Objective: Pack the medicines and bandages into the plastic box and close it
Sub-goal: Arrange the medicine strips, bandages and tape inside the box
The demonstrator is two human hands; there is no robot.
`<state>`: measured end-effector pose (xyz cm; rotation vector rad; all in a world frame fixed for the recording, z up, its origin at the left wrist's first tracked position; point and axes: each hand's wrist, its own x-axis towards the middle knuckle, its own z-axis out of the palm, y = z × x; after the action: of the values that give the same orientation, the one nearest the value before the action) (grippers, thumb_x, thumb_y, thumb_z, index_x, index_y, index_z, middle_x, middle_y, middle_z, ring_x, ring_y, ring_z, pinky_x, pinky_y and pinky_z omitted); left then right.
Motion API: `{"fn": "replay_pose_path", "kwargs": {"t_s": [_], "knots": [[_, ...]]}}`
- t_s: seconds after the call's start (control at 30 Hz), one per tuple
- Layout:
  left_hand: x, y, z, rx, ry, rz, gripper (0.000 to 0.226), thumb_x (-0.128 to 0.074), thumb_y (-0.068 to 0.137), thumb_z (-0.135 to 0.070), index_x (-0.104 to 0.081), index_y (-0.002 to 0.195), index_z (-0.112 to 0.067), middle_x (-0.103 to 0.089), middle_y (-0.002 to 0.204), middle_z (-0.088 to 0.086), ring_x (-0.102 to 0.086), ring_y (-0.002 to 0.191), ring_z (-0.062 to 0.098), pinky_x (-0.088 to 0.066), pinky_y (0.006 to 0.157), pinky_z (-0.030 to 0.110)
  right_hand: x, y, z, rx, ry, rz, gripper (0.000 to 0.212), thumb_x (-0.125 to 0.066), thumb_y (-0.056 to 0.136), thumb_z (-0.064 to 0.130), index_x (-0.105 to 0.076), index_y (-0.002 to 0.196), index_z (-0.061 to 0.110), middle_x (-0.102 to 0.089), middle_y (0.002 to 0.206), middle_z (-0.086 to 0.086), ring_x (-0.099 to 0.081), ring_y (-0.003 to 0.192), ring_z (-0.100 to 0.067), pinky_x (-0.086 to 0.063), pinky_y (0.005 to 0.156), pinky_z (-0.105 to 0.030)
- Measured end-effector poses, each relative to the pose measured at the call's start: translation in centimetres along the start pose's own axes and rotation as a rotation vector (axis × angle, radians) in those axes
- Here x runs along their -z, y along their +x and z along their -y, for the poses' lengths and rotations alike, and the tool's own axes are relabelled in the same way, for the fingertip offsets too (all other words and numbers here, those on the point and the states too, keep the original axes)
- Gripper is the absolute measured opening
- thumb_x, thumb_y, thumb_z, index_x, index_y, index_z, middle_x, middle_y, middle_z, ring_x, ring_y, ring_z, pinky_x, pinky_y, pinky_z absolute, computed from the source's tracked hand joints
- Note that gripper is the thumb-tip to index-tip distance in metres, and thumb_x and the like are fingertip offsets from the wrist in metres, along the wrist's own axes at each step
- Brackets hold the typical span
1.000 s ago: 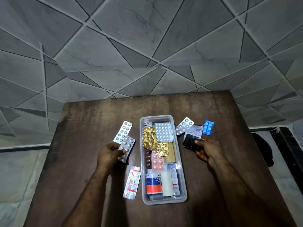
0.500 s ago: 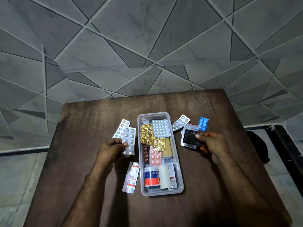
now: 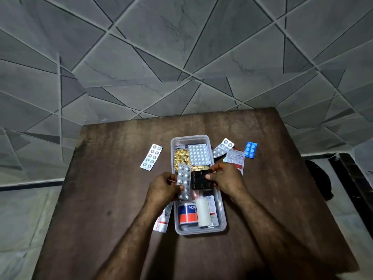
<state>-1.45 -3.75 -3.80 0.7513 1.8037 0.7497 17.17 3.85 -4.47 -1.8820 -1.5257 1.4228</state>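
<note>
A clear plastic box (image 3: 222, 223) stands open in the middle of the brown table (image 3: 101, 199). Inside lie a gold strip (image 3: 181, 156), a silver blister sheet (image 3: 198, 154), an adhesive tape carton (image 3: 187, 213) and a white bandage roll (image 3: 203, 214). My left hand (image 3: 163, 187) holds a silver pill strip (image 3: 184, 181) over the box's left side. Beside it, my right hand (image 3: 226, 178) holds a black pill strip (image 3: 200, 179) over the box's middle. No lid is in view.
Loose on the table lie a silver strip (image 3: 151, 157) to the left, a red-and-white strip (image 3: 162, 219) partly under my left forearm, and on the right a small silver strip (image 3: 223, 147), a white sachet (image 3: 235, 158) and a blue strip (image 3: 250, 149).
Both hands have come inward from the table's sides. The silver strip and the black strip now hover over the box, side by side.
</note>
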Motion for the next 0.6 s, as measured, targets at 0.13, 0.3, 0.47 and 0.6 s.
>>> {"fn": "replay_pose_path", "kwargs": {"t_s": [0.13,0.3,0.47,0.6], "knots": [[-0.8,-0.1,0.0,-0.017,0.152,-0.037,0.021,-0.077,0.074,-0.006,-0.063,0.085,-0.019,-0.071,0.082,0.006,-0.071,0.068,0.022,-0.062,0.065,0.042,-0.8,-0.3,-0.3,0.009,-0.145,-0.006,0.020,-0.078,0.074,0.018,-0.067,0.090,0.020,-0.072,0.083,-0.003,-0.066,0.070,-0.020,-0.056,0.074,-0.033],[-1.8,-0.4,0.0,-0.080,0.407,-0.117,0.018,-0.074,0.079,-0.019,-0.064,0.093,-0.023,-0.075,0.089,0.002,-0.069,0.064,0.010,-0.055,0.057,0.021,-1.2,-0.7,-0.3,0.052,-0.304,-0.008,0.022,-0.072,0.080,0.021,-0.069,0.102,0.021,-0.073,0.099,-0.005,-0.067,0.090,-0.021,-0.053,0.083,-0.029],[-1.9,-0.6,-0.5,-0.178,0.755,-0.131,0.035,-0.065,0.084,-0.046,-0.067,0.105,-0.018,-0.074,0.095,0.008,-0.064,0.076,0.021,-0.042,0.063,0.024,-1.4,-1.5,-0.1,0.131,-0.474,-0.022,0.029,-0.064,0.084,0.032,-0.068,0.109,0.018,-0.072,0.109,-0.007,-0.066,0.097,-0.027,-0.053,0.085,-0.031],[0.1,0.1,-0.1,-0.221,0.590,-0.174,0.042,-0.056,0.084,-0.060,-0.069,0.089,-0.020,-0.076,0.078,0.002,-0.071,0.068,0.015,-0.055,0.064,0.026,-0.2,-1.4,0.4,0.177,-0.360,-0.151,0.020,-0.065,0.085,0.031,-0.070,0.098,0.018,-0.074,0.095,-0.003,-0.067,0.087,-0.022,-0.047,0.073,-0.027]]}}
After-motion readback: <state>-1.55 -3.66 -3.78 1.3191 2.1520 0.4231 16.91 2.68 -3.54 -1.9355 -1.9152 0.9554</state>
